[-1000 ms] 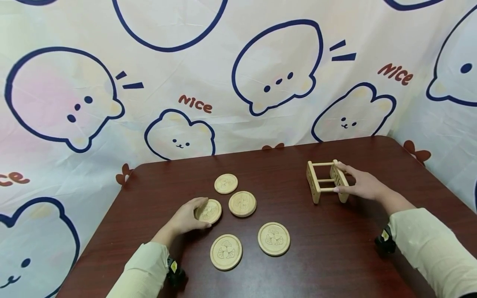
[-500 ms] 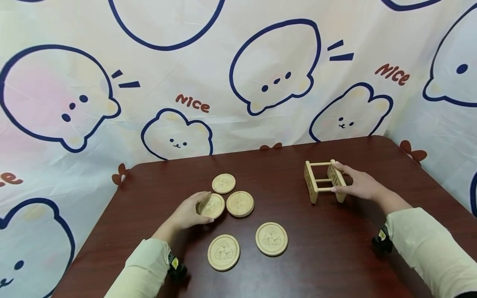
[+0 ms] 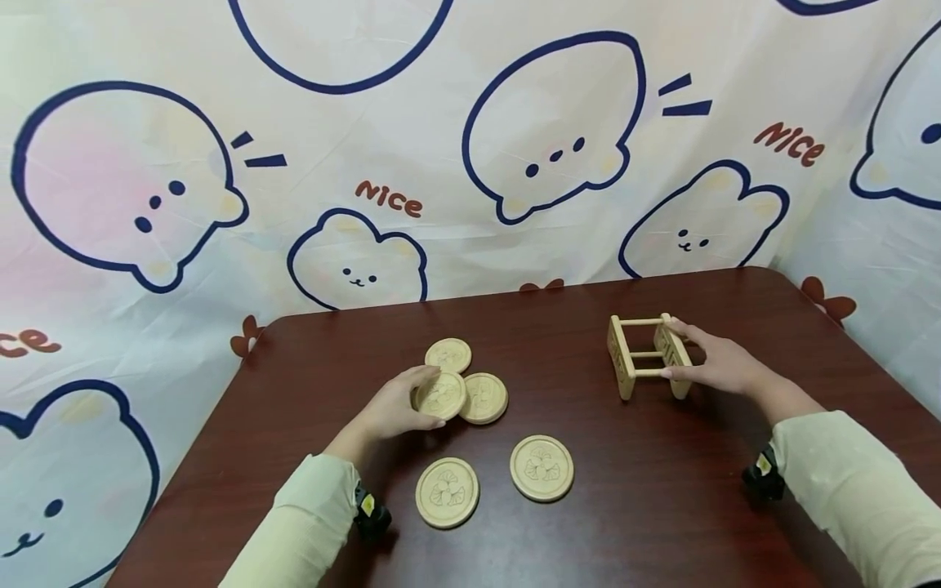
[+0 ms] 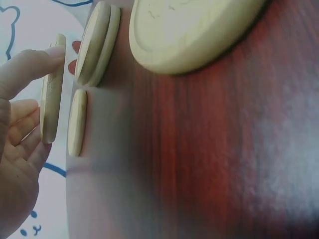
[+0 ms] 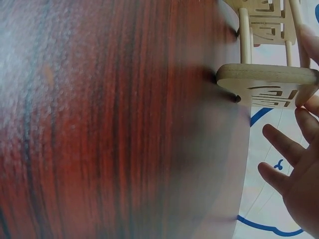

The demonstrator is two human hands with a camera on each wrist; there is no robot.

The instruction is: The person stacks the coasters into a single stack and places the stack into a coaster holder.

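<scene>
My left hand (image 3: 397, 406) pinches a round wooden coaster (image 3: 443, 397) by its edge, thumb on the near side. In the left wrist view that coaster (image 4: 53, 94) is held above the table by the fingers and thumb. In the head view it overlaps the left edge of a coaster pile (image 3: 487, 399), which the left wrist view shows as two stacked discs (image 4: 97, 46). Behind it lies another coaster (image 3: 448, 356). At the right, my right hand (image 3: 724, 364) grips the right side panel of a small wooden rack (image 3: 622, 359); the rack stands upright with bars between two panels.
Two more coasters lie nearer the front, one at the left (image 3: 447, 492) and one at the right (image 3: 541, 468). The dark red-brown table (image 3: 632, 523) ends at the back against a patterned cloth (image 3: 485, 261).
My left hand has moved right and slightly back with the coaster, which now overlaps the pile in the head view. My right hand and the rack have kept their place.
</scene>
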